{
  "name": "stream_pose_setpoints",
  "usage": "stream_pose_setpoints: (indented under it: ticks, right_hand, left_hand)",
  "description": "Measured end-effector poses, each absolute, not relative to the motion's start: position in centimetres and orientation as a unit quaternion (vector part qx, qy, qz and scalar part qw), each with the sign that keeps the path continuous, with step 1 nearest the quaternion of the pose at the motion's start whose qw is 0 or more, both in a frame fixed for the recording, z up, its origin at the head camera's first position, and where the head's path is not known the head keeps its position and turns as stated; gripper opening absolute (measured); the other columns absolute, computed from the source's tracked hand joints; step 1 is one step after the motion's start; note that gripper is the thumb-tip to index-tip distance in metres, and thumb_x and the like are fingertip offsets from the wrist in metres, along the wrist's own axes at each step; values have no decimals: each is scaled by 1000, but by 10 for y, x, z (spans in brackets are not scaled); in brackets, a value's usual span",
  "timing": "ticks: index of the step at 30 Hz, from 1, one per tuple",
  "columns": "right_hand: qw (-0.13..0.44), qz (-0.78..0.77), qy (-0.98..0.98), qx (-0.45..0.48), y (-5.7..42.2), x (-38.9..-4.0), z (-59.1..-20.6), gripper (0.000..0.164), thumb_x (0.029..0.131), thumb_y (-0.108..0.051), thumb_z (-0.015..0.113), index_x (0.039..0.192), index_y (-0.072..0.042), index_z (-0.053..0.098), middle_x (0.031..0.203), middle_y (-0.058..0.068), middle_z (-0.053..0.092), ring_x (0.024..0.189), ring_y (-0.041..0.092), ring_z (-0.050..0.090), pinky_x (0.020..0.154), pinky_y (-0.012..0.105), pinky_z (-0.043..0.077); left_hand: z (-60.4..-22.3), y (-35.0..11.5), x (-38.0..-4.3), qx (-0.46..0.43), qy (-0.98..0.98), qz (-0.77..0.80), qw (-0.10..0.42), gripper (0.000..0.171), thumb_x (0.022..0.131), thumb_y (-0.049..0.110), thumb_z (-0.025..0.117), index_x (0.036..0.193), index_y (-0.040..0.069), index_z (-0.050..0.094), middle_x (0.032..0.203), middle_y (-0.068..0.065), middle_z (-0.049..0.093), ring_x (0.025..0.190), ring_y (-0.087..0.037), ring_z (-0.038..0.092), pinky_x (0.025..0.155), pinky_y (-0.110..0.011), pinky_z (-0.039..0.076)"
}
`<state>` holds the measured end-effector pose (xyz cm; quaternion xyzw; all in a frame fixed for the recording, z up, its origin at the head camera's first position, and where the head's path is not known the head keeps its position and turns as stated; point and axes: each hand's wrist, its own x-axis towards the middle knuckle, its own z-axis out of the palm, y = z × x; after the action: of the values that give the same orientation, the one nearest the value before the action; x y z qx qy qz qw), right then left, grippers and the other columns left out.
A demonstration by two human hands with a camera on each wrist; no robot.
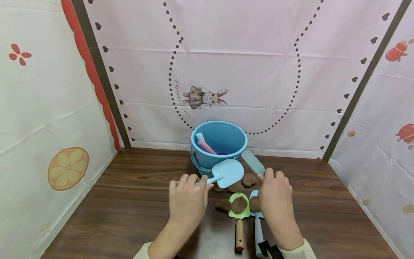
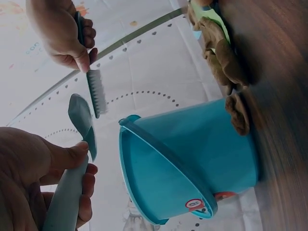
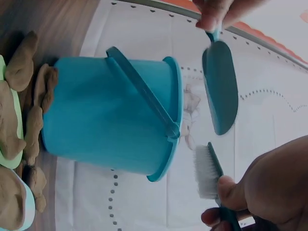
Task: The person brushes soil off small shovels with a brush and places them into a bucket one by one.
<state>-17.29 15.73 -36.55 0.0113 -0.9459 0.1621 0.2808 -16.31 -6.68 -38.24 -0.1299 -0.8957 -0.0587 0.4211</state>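
Note:
My left hand (image 1: pixel 187 198) grips the handle of a light blue toy shovel (image 1: pixel 230 172), its blade pointing right across the front of a blue bucket (image 1: pixel 207 160) in the head view. My right hand (image 1: pixel 276 199) holds a small brush (image 1: pixel 253 162) by its handle. White bristles (image 3: pixel 206 173) show in the right wrist view, facing the bucket side. Both tools are up off the table at about the height of the bucket's rim, with a gap between shovel and brush. A pink and pale blue piece (image 1: pixel 206 144) leans inside the bucket.
Several brown lumps (image 1: pixel 249 180) lie at the bucket's foot. Nearer me, a green shovel with a wooden handle (image 1: pixel 239 235) and a second blue shovel (image 1: pixel 258 232) lie side by side, each with a brown lump on its blade. Printed cloth walls (image 1: pixel 245 79) enclose the wooden table (image 1: pixel 129 216).

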Motion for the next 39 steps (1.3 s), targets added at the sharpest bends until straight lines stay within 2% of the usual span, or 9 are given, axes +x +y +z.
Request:
stream_pose_setpoints:
  ticks: [6,14,20,24,27,31,36,39]
  right_hand:
    - [266,172,-948,23,159,-172,-364,30,103,-21,59,84,2,52,71,14,43,64,36,50,55,47,42]
    - [278,174,-944,24,159,-172,-365,30,101,-20,62,83,1,52,70,14,42,62,35,49,54,47,42]
    - [294,174,-939,28,161,-172,-365,30,100,-19,64,82,1,52,70,14,42,63,36,49,54,48,43]
    - [299,177,-937,26,163,-171,-362,30,100,-20,64,83,1,51,70,13,41,62,35,48,56,50,44]
    - [294,179,-939,25,163,-170,-360,29,100,-20,63,85,2,52,71,14,42,63,35,49,57,51,45]
    - [284,181,-941,22,163,-167,-356,28,101,-21,62,88,3,54,73,14,43,65,35,50,59,51,45]
    - [288,187,-939,27,163,-164,-353,28,101,-21,62,90,3,54,73,14,43,65,35,49,58,50,44]
    - [297,188,-935,33,162,-163,-352,28,100,-20,64,88,3,54,72,14,42,63,33,47,56,48,42]
  left_hand:
    - [-382,-69,-163,-131,-899,-62,414,28,83,38,84,98,16,78,76,-4,65,70,-23,57,58,-40,40]
    - [-382,-69,-163,-137,-904,-67,399,26,85,38,82,100,17,78,76,-4,64,69,-23,57,57,-39,39]
    - [-381,-71,-165,-138,-911,-91,378,28,87,39,80,102,15,78,75,-3,64,65,-21,56,52,-33,35]
    - [-380,-73,-167,-134,-918,-139,346,26,89,38,77,96,13,77,68,0,59,58,-17,52,48,-29,34]
    - [-378,-75,-170,-121,-932,-204,275,22,92,39,73,92,16,75,64,5,53,53,-13,47,46,-28,34]
    - [-377,-80,-176,-100,-924,-351,116,23,97,42,66,96,21,76,61,7,48,53,-10,41,48,-28,35]
    - [-379,-88,-185,-118,-791,-588,-120,37,101,43,60,97,9,75,66,1,55,57,-10,46,51,-26,37]
    - [-381,-91,-188,-113,-683,-681,-240,41,102,43,58,96,4,70,68,0,55,56,-9,47,50,-24,39]
